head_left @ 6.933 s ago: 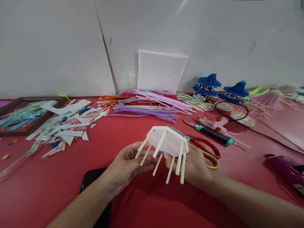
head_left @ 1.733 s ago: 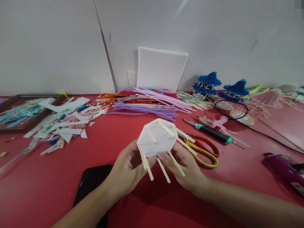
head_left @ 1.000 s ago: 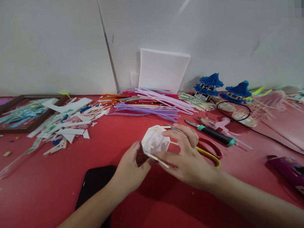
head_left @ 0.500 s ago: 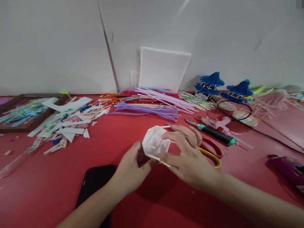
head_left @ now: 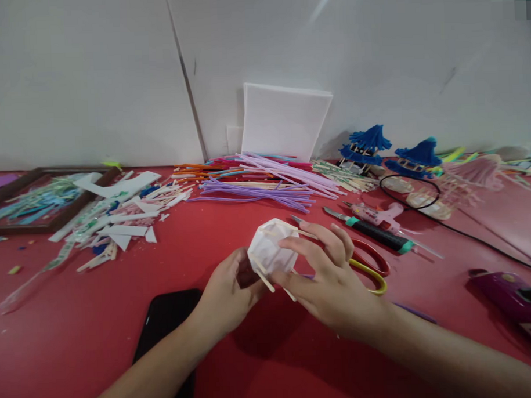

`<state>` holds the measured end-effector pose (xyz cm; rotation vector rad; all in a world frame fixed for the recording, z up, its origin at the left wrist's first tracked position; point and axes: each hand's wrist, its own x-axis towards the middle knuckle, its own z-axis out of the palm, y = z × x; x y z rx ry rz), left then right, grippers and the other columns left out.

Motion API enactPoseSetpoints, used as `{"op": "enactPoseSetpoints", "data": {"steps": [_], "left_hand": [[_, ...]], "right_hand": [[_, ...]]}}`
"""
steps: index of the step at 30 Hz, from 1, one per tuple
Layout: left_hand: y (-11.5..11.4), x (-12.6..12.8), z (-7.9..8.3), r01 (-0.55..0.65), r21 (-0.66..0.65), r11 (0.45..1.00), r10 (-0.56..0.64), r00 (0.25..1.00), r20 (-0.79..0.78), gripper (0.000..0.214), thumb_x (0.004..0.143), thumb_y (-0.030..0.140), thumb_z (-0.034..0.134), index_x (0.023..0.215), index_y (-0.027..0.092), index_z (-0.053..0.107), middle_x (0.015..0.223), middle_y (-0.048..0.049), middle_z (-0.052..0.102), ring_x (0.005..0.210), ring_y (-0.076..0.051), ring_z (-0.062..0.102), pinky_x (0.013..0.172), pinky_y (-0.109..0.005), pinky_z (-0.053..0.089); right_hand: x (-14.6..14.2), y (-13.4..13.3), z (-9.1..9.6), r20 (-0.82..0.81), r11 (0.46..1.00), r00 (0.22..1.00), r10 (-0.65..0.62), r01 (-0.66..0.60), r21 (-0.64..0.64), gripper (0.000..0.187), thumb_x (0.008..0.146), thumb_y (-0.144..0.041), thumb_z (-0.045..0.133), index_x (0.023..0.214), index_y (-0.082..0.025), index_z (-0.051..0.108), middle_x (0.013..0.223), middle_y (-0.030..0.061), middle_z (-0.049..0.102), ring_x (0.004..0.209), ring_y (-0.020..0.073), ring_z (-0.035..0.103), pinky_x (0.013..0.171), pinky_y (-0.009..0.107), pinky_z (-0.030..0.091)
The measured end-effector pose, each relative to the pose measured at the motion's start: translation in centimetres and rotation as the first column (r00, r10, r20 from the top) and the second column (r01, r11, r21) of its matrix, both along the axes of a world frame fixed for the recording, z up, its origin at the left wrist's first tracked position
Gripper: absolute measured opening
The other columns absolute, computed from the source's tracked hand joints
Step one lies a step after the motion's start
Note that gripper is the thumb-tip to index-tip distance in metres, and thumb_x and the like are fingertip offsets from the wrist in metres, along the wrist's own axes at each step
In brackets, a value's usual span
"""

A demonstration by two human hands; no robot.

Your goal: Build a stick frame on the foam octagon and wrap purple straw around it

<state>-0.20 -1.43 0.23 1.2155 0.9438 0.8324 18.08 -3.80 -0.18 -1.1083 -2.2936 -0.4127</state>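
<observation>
A white octagonal foam piece (head_left: 267, 248) with thin wooden sticks glued round its edge is held just above the red table (head_left: 78, 321), near the middle. My left hand (head_left: 227, 296) grips it from below and the left, fingers curled under it. My right hand (head_left: 327, 278) is closed over its right side, fingers across the top and thumb pressing a stick underneath. Some of the sticks are hidden by my fingers.
Red and yellow scissors (head_left: 367, 265) lie just right of my right hand. A craft knife (head_left: 371, 233), purple pipe cleaners (head_left: 256, 190), blue tasselled models (head_left: 363, 146), a purple glue gun (head_left: 508, 295), a black phone (head_left: 165, 324), a white foam sheet (head_left: 284, 120) and foam scraps (head_left: 118, 218) surround the hands.
The foam piece has been turned over from legs-down to facing me, then tilted. My right hand moved from beneath it to cover its right side and top.
</observation>
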Motion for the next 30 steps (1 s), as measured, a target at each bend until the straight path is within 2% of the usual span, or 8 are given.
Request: {"op": "enactPoseSetpoints", "data": {"steps": [4, 9, 18, 25, 30], "left_hand": [[0.1, 0.0, -0.2, -0.022, -0.035, 0.999, 0.022, 1.000, 0.001, 0.026, 0.064, 0.011, 0.071, 0.085, 0.020, 0.058, 0.097, -0.0056, 0.070, 0.086, -0.021, 0.066, 0.076, -0.031, 0.050], [0.2, 0.0, -0.4, 0.015, -0.033, 0.999, -0.015, 1.000, 0.012, 0.025, 0.066, 0.015, 0.072, 0.086, 0.019, 0.058, 0.095, -0.0041, 0.071, 0.087, -0.019, 0.066, 0.081, -0.031, 0.050], [0.1, 0.0, 0.2, -0.008, -0.114, 0.993, 0.001, 0.998, -0.055, 0.031, 0.064, 0.026, 0.075, 0.089, 0.018, 0.060, 0.095, -0.0049, 0.071, 0.088, -0.019, 0.065, 0.081, -0.033, 0.050], [-0.1, 0.2, 0.4, -0.010, -0.170, 0.985, 0.004, 0.999, -0.035, 0.031, 0.065, 0.024, 0.075, 0.092, 0.017, 0.061, 0.095, -0.0059, 0.071, 0.088, -0.020, 0.065, 0.081, -0.034, 0.050], [-0.1, 0.0, 0.4, 0.020, -0.118, 0.993, -0.021, 1.000, -0.005, 0.030, 0.065, 0.022, 0.075, 0.091, 0.017, 0.063, 0.096, -0.0068, 0.071, 0.086, -0.020, 0.066, 0.080, -0.033, 0.050]], "right_hand": [[0.0, 0.0, 0.2, 0.009, 1.000, 1.000, -0.004, 0.003, 0.023, 0.014, 0.080, -0.023, 0.062, 0.087, -0.034, 0.068, 0.120, 0.0024, 0.047, 0.121, 0.0303, 0.033, 0.103, 0.055, 0.019], [0.1, 0.2, 0.5, 0.009, 1.000, 1.000, -0.002, 0.002, 0.011, 0.012, 0.080, -0.024, 0.063, 0.086, -0.033, 0.068, 0.119, 0.0030, 0.049, 0.119, 0.0303, 0.036, 0.103, 0.053, 0.022], [0.2, 0.2, 0.4, -0.007, 1.000, 1.000, -0.003, 0.003, 0.022, 0.011, 0.082, -0.027, 0.060, 0.082, -0.034, 0.068, 0.108, 0.0005, 0.058, 0.114, 0.0296, 0.042, 0.103, 0.054, 0.023], [0.3, -0.1, 0.8, 0.024, 1.000, 1.000, 0.004, -0.004, -0.018, 0.025, 0.082, -0.014, 0.053, 0.088, -0.033, 0.068, 0.102, -0.0010, 0.063, 0.110, 0.0279, 0.047, 0.102, 0.053, 0.027], [0.3, 0.0, 1.0, 0.000, 1.000, 1.000, 0.012, -0.012, 0.000, 0.024, 0.081, -0.014, 0.053, 0.086, -0.034, 0.067, 0.098, -0.0011, 0.063, 0.104, 0.0266, 0.050, 0.102, 0.052, 0.028]]}}
